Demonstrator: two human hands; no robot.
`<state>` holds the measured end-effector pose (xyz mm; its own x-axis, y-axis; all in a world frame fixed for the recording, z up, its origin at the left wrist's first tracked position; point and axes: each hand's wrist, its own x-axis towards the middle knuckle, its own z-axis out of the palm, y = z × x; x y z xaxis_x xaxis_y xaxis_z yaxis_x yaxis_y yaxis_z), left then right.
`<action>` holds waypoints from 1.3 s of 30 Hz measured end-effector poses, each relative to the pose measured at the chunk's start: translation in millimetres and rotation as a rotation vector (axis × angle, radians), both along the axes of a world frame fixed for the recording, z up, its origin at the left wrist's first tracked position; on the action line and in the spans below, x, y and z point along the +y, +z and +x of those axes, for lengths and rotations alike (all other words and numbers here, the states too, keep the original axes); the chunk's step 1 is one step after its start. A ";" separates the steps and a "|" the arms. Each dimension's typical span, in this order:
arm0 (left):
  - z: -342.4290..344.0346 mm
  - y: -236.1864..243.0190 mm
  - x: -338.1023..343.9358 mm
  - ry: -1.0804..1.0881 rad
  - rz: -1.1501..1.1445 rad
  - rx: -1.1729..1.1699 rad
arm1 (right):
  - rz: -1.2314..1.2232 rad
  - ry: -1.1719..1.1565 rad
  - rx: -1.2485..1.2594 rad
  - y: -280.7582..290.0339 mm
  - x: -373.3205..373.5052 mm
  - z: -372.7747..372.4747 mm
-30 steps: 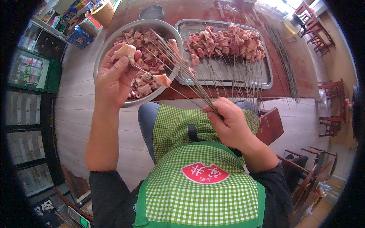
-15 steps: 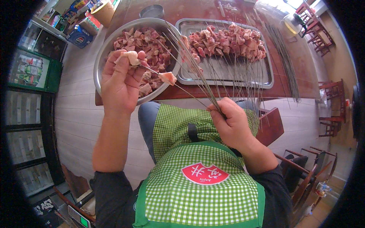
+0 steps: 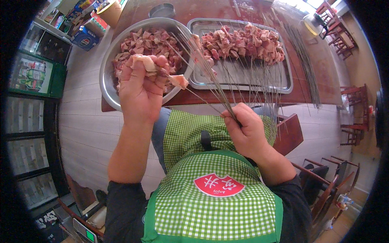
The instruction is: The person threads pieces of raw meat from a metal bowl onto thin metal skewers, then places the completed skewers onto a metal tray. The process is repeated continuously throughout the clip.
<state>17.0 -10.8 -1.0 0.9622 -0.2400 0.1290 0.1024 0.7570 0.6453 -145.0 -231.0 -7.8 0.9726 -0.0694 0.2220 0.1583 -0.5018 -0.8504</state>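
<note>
My left hand (image 3: 142, 91) is over the near side of a big metal bowl (image 3: 106, 83) heaped with cut raw meat (image 3: 150, 41). Its thumb and fingers pinch a pale, fatty meat piece (image 3: 146, 64) close to the tip of one metal skewer. Further down that skewer sits a pink-and-white meat chunk (image 3: 178, 81). A bunch of thin metal skewers (image 3: 217, 91) is gripped in my right hand (image 3: 246, 128), fanning up and left; the skewer with the chunk is among them. The left fingers partly hide the tip.
Right of the bowl, a metal tray (image 3: 243, 86) bears several loaded meat skewers (image 3: 243, 42), handles toward me. More bare skewers (image 3: 302, 60) lie along the right of the red-brown table (image 3: 184, 99). A small round tin (image 3: 161, 11) stands behind the bowl, a clear jug (image 3: 312, 25) far right.
My left hand has shifted right with the pale meat piece, closer to the chunk on the skewer. My right hand and its skewers have barely moved.
</note>
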 end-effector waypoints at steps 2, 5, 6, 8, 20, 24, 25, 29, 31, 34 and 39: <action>3.3 0.9 2.5 -0.005 -0.011 -0.022 | 0.003 0.011 0.010 1.1 -1.3 -0.7; 5.4 0.7 5.0 -0.032 -0.031 -0.045 | 0.018 0.020 -0.003 1.8 -1.6 -0.8; 4.8 0.1 4.5 -0.033 -0.038 -0.047 | 0.023 0.022 -0.004 1.8 -1.5 -0.5; 2.3 -1.4 1.2 -0.024 -0.039 -0.053 | 0.026 0.030 -0.008 1.6 -1.6 0.6; -9.7 -0.6 -17.4 -0.032 -0.021 -0.020 | -0.006 0.040 -0.024 2.2 -3.9 3.6; -14.2 -0.6 -22.0 -0.055 0.003 -0.072 | 0.002 0.031 -0.033 5.4 -1.7 5.4; -15.2 -0.4 -23.1 -0.038 -0.001 -0.067 | 0.008 0.028 -0.031 6.6 -0.8 6.0; -20.6 -1.4 -27.7 0.012 0.010 0.011 | 0.038 0.022 -0.066 9.2 3.5 10.0; -22.7 -1.9 -28.6 0.021 0.017 0.005 | 0.035 0.026 -0.094 9.0 4.5 12.1; -27.1 -0.6 -30.6 -0.056 0.009 -0.037 | 0.027 0.025 -0.078 8.6 5.6 12.4; -45.6 0.4 -50.1 0.045 0.078 -0.023 | 0.014 -0.012 -0.088 9.0 6.0 12.7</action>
<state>-28.6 -60.9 -0.6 0.9692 -0.2063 0.1342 0.0532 0.7079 0.7043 -132.3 -225.0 1.3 0.9485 -0.0844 0.3054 0.2269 -0.4917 -0.8407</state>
